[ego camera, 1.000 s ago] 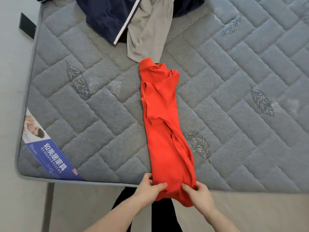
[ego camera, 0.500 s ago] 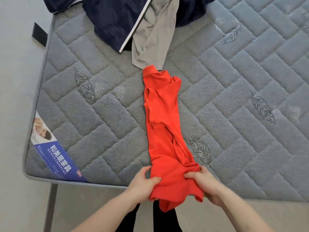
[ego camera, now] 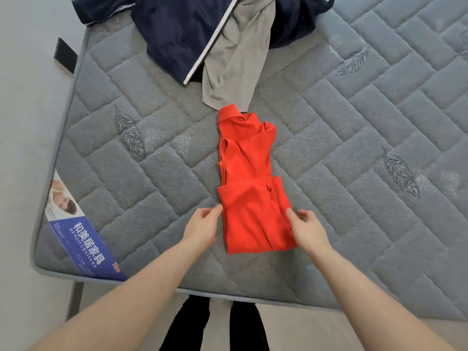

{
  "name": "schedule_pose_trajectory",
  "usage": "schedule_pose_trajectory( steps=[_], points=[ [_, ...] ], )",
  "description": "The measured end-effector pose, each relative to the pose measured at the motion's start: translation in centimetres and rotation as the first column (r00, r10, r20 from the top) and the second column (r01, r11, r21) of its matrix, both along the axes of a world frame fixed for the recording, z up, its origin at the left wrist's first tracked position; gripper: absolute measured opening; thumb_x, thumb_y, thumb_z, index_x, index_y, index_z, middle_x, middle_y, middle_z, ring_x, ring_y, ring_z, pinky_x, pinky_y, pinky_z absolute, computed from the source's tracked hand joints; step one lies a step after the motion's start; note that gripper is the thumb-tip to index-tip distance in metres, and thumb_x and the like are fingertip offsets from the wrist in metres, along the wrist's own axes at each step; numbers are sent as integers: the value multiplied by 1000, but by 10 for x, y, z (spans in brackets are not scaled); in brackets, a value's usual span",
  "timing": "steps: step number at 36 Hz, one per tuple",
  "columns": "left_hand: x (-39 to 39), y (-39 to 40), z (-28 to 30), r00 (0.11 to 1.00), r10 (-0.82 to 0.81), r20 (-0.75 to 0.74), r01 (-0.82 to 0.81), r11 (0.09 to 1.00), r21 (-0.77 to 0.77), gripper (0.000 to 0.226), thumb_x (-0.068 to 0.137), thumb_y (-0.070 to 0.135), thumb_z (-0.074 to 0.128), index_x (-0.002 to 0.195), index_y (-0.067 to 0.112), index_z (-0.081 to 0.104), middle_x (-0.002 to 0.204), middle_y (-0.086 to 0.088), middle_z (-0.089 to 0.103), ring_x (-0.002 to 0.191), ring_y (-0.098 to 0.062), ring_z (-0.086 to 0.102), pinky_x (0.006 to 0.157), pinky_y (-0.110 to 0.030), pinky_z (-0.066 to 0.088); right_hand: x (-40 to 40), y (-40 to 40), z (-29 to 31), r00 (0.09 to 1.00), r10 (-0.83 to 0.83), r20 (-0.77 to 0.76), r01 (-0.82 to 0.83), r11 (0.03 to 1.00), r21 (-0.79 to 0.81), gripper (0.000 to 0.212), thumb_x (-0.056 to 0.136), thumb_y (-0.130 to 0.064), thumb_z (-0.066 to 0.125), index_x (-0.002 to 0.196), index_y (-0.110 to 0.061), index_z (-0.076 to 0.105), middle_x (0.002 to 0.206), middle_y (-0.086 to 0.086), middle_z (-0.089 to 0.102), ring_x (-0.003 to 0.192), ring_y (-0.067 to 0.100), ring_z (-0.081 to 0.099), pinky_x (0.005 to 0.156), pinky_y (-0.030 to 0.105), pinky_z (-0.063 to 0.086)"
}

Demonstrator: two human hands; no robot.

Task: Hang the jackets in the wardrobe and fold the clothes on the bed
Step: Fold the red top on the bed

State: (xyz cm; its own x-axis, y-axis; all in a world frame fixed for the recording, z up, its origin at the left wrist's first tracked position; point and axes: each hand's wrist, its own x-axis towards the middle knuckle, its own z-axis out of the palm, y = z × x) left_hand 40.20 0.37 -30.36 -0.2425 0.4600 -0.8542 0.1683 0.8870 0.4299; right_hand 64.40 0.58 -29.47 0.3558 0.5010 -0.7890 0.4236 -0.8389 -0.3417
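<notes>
Red shirt [ego camera: 253, 198] lies on the mattress [ego camera: 354, 224], hem end doubled up over the body; left hand [ego camera: 202, 228] and right hand [ego camera: 307, 230] flank the fold, fingers loosely curled, fingertips at the edges, gripping nothing. Fabric judged light and limp (prone to slump): take both fold corners. Beyond its collar, touching it, a grey garment [ego camera: 238, 62], then a navy jacket [ego camera: 182, 34].

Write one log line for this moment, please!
red shirt: hem folded up | left hand: open beside | right hand: touching edge | bed

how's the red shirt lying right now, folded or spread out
Partly folded: the red shirt lies on the mattress in a narrow strip, its bottom end doubled up over the middle, collar end uncovered.
</notes>
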Motion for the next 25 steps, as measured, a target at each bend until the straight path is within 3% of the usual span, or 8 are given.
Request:
schedule_pose_trajectory(
  steps=[3,5,8,11,14,18,23,25],
  points=[
    [6,-14,-8,995,-81,58,84,995,-45,71,85,51,74,143,18,49,133,2,60,120,-17,59,107,-44,48,-1,-19,-7,999,38,-16,-39,999,-17,71,88,-54,70,145,-16,48,137,9,57,124,26,58,110,40,42],
    [14,-23,-11,988,-100,120,109,991,-76,71,81,48,79,139,19,50,120,11,63,106,-7,62,97,-36,52,-7,-27,-11,992,-16,-123,9,998,-56,74,86,-52,74,145,-16,47,133,1,57,119,20,58,107,34,42],
    [26,-28,-13,987,-11,161,28,994,-107,67,80,51,80,132,23,48,112,13,63,97,-4,64,78,-31,56,-13,-31,-17,988,-51,-146,40,996,-80,77,83,-55,76,143,-17,47,133,0,59,121,20,59,110,41,44],
    [33,-27,-16,990,17,138,2,991,-130,61,82,57,76,126,24,50,116,8,65,98,-8,65,72,-30,53,-15,-29,-20,980,-116,-160,106,992,-70,72,79,-52,81,136,-18,51,120,-3,62,112,18,62,106,36,46],
    [34,-29,-22,988,-19,151,41,990,-139,44,90,49,72,121,17,66,109,3,73,97,-14,69,77,-28,50,-14,-28,-20,951,-171,-257,155,984,-82,55,80,-39,85,124,-17,62,117,-2,70,107,16,67,105,36,49],
    [26,-34,-17,988,-91,124,103,990,-97,26,93,40,70,113,23,72,95,12,72,89,-7,68,68,-20,48,-13,-31,-14,943,-162,-290,140,986,-94,42,80,-27,85,117,-14,72,110,-2,75,103,14,70,103,35,51],
    [15,-72,1,976,-145,165,170,975,-145,17,94,39,68,108,29,70,109,4,75,102,-17,71,98,-36,54,-17,-55,3,950,-83,-301,37,987,-154,28,84,-19,81,110,-11,73,100,-2,77,91,13,72,88,31,57],
    [11,-96,9,968,-133,212,174,966,-190,13,96,37,68,106,30,69,109,0,76,101,-23,72,94,-43,58,-19,-74,12,949,-45,-312,-24,977,-213,25,85,-21,80,106,-11,74,95,-1,78,87,15,73,85,35,60]
  ],
)
